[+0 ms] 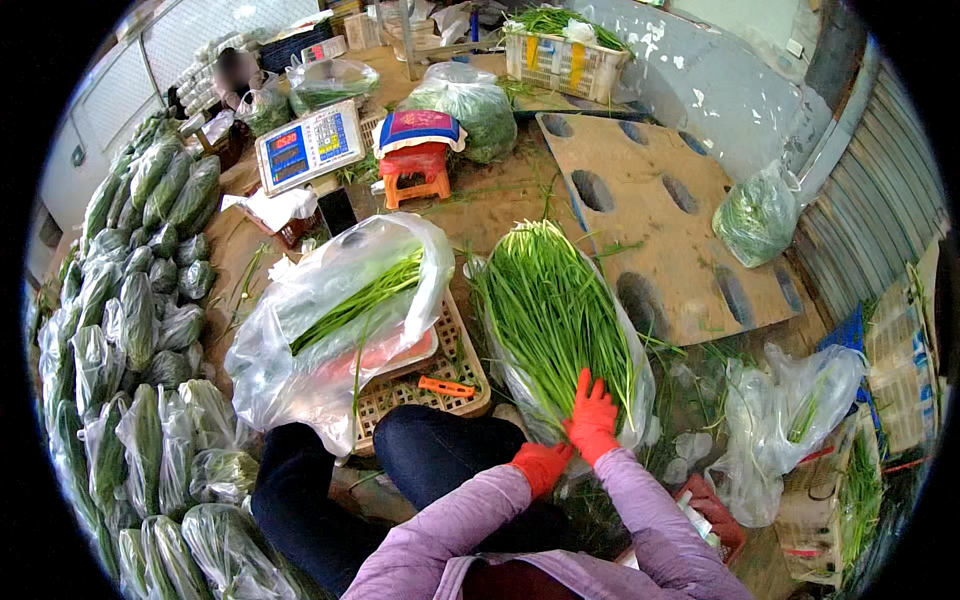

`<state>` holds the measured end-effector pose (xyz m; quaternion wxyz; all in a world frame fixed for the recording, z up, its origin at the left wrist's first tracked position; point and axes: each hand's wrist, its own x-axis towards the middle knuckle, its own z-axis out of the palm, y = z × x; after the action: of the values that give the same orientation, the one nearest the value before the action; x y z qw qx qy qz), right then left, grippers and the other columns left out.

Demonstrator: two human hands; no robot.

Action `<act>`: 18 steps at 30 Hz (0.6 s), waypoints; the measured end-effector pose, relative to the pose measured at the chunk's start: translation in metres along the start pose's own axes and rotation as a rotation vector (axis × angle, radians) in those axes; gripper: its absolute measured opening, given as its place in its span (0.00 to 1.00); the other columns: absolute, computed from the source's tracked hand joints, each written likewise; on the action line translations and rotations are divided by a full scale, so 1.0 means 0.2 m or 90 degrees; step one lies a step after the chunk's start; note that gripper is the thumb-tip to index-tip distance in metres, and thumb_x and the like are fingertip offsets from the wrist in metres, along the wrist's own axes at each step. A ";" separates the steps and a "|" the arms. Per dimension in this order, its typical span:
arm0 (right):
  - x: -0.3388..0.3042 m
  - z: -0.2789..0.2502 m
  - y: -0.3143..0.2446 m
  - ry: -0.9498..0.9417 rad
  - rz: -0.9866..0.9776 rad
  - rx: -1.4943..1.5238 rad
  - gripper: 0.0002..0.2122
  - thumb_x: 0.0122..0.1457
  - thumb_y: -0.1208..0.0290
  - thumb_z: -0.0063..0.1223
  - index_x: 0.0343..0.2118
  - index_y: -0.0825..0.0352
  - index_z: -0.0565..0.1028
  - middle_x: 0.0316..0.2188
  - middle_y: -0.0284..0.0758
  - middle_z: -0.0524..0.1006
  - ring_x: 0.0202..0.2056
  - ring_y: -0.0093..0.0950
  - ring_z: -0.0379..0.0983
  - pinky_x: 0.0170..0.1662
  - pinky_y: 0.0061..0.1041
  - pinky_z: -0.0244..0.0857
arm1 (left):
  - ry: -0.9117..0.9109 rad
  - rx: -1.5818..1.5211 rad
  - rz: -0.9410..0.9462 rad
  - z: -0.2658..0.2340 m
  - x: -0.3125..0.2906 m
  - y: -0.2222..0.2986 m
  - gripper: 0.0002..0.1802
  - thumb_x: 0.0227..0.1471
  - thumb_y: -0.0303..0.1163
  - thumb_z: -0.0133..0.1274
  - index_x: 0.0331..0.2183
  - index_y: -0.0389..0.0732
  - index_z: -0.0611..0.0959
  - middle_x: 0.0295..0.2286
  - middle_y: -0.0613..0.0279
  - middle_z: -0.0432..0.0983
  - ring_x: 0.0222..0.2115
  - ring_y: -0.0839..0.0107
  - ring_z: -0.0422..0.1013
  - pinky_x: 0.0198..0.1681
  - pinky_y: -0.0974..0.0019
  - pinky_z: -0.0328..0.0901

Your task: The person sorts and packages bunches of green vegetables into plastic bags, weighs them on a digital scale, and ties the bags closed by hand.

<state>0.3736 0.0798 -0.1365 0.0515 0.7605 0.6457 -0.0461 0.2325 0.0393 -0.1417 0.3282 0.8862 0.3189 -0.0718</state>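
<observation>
Green stalks [550, 310] — right hand [593, 415] spread on top; left hand [543, 466] at near end — can't tell grip.

1. Chive bundle [545, 310]: smooth leaves, faint sheen.
2. Plastic film [641, 370] beneath the bundle: clear, glossy, crinkled.
3. Red gloves [592, 417] at its near end: rubbery, matt.
4. Lattice basket [461, 350] left of it: rigid plastic.
5. Holed board [637, 196] right of it: wood-like, matt, scuffed.
6. Stool cushion [418, 130] beyond it: soft cloth.

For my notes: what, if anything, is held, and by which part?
Cannot be told: the red-gloved right hand lies on the near end of long green stalks, the left hand beside it.
</observation>
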 end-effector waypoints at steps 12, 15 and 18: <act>0.14 -0.03 0.26 -0.077 0.041 0.548 0.47 0.38 0.64 0.68 0.63 0.62 0.53 0.48 0.47 0.73 0.45 0.44 0.73 0.48 0.35 0.67 | 0.235 0.105 0.112 -0.13 0.05 0.12 0.29 0.51 0.33 0.44 0.55 0.39 0.65 0.33 0.48 0.78 0.30 0.49 0.76 0.31 0.51 0.70; 0.13 -0.06 0.14 -0.124 0.070 0.387 0.54 0.35 0.50 0.69 0.64 0.65 0.49 0.52 0.49 0.69 0.49 0.43 0.70 0.50 0.36 0.65 | 0.046 -0.007 -0.055 0.08 0.04 -0.02 0.25 0.50 0.32 0.45 0.51 0.36 0.68 0.33 0.46 0.78 0.29 0.51 0.76 0.30 0.51 0.71; 0.09 -0.05 0.07 -0.129 0.065 0.293 0.59 0.34 0.43 0.67 0.64 0.65 0.44 0.59 0.50 0.61 0.55 0.43 0.64 0.53 0.36 0.62 | 0.061 0.094 -0.037 0.04 -0.01 0.02 0.13 0.50 0.31 0.46 0.37 0.34 0.78 0.26 0.46 0.78 0.25 0.51 0.77 0.27 0.50 0.70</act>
<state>0.3914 0.0973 -0.1287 -0.0561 0.7750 0.5708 -0.2654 0.2335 0.0306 -0.1461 0.2444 0.9006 0.3540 -0.0620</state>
